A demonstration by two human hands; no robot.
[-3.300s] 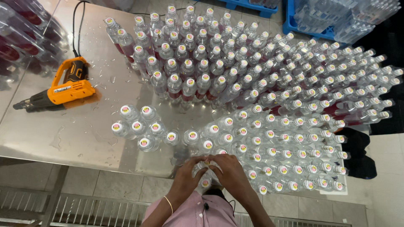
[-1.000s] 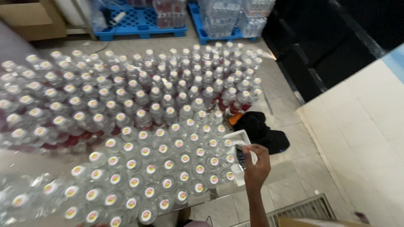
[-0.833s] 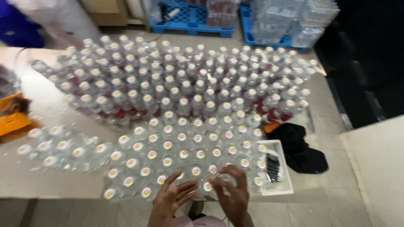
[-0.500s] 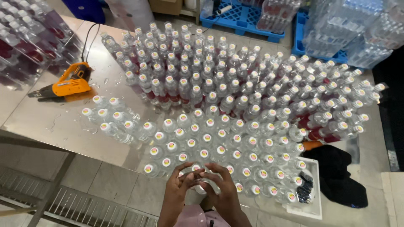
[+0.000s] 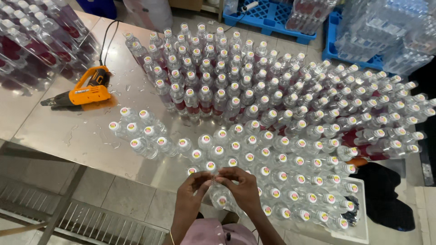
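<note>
A steel table carries a wide field of clear capped bottles, with an orange heat gun lying at its left and shrink-wrapped packs on blue pallets beyond. Since a second ago, when our right hand reached out to the white tray, we have drawn both hands back to the near edge. Now our left hand and right hand pinch together over the cap of one bottle, so the work sits again at the front row.

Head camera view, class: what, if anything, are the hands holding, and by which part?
Both hands, left and right, pinch the capped top of a clear bottle at the table's near edge.
</note>
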